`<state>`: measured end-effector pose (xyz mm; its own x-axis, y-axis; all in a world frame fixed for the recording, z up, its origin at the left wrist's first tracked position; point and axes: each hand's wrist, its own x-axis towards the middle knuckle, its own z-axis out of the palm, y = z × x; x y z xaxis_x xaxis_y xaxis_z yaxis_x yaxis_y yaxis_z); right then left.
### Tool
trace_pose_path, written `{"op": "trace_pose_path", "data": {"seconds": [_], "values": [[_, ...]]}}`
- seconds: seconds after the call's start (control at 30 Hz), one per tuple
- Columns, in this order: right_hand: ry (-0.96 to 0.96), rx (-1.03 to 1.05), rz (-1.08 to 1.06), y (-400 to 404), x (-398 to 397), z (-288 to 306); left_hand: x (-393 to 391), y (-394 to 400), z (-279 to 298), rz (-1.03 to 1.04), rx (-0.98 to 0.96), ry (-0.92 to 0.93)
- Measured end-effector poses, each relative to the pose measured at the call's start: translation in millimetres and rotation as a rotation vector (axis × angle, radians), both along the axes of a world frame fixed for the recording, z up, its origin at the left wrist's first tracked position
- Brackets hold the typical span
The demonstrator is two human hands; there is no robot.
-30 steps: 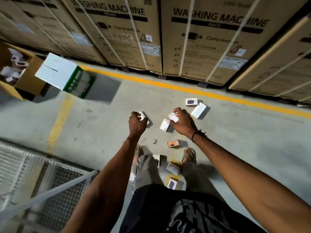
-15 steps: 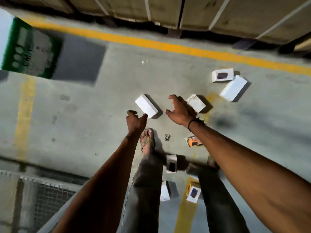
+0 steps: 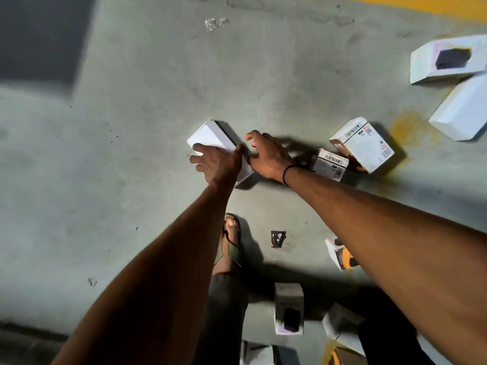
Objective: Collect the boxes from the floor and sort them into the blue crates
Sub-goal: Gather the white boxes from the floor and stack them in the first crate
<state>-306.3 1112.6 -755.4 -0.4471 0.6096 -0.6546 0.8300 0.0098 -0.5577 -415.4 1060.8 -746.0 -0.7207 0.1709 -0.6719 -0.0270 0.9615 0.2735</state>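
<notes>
The floor [image 3: 147, 159] is grey concrete with a yellow painted stripe [image 3: 432, 3]. The box [image 3: 210, 135] under the hands is plain white; two boxes [image 3: 365, 143] to its right are white with black lettering and brown edges. The sandal [image 3: 232, 246] is olive green, and the wristband [image 3: 287, 175] is black.

In front of you a plain white box [image 3: 210, 137] lies flat on the grey floor, turned at an angle, its near end hidden. To its right two printed Portronics boxes touch: a small one [image 3: 330, 164] and, just right of it, a larger one [image 3: 365, 143]. At the far right lie a windowed white box [image 3: 445, 59] and a plain white one [image 3: 463, 109]; nearer you stands an upright grey box [image 3: 288, 306].
</notes>
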Motion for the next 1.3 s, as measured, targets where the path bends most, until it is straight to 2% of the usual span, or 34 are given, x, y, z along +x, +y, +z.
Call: {"op": "trace_pose_path", "data": {"seconds": [0.1,0.2,0.37,0.57,0.8,0.93,1.03,1.3], "values": [[0.024,-0.053,0.015,4,4,-12,6,6,-9,0.021,-0.015,0.045],[0.071,-0.119,-0.084,11,14,-5,15,9,-4,-0.009,0.133,0.016],[0.172,-0.060,-0.206,36,46,39,42,33,41,-0.127,0.327,0.003],[0.235,0.025,-0.326,98,133,115,106,103,104,-0.326,0.468,-0.024],[0.105,0.172,-0.546,155,255,147,222,186,129,-0.567,0.557,-0.087],[-0.146,0.289,-0.664,167,317,124,280,210,105,-0.622,0.563,-0.088],[-0.309,0.274,-0.683,177,350,90,305,217,78,-0.613,0.561,-0.059],[-0.391,0.224,-0.846,195,356,1,317,213,13,-0.603,0.586,0.086]]}}
